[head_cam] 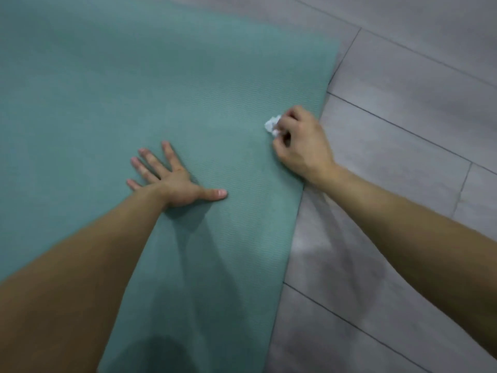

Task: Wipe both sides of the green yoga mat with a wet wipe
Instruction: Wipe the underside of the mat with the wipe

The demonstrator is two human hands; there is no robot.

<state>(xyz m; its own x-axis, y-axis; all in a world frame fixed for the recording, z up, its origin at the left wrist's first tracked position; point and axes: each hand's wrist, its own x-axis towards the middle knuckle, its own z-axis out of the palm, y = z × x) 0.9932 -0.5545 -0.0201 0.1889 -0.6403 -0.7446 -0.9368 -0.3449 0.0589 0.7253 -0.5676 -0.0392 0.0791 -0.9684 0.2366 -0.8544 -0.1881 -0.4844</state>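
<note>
Nearby: two bare forearms come in from the bottom edge, the left one over the green yoga mat [134, 90], the right one over the floor [403, 135].
Mat near end: lies flat on the floor and runs out of view at bottom and left; arm shadows fall across it.
Mat look: muted teal-green, matte, fine ribbed texture; picture slightly blurred.
Left hand: left hand [172, 181] is palm-down on the mat, fingers spread, thumb out to the right.
Left grip: released, holds nothing, pressed flat.
Right hand: right hand [301, 144] sits just inside the mat's right edge, knuckles up, wrist over that edge.
Right grip: clenched round the wet wipe [272, 125].
Wipe: white, crumpled into a small wad, pokes out past the fingers; looks to be touching the mat, can't tell for sure.
Mat far end: straight right edge slants up to a corner at upper right; top edge runs off leftward.
Floor: grey wood-look planks with dark seams, right of the mat and beyond it.
</note>
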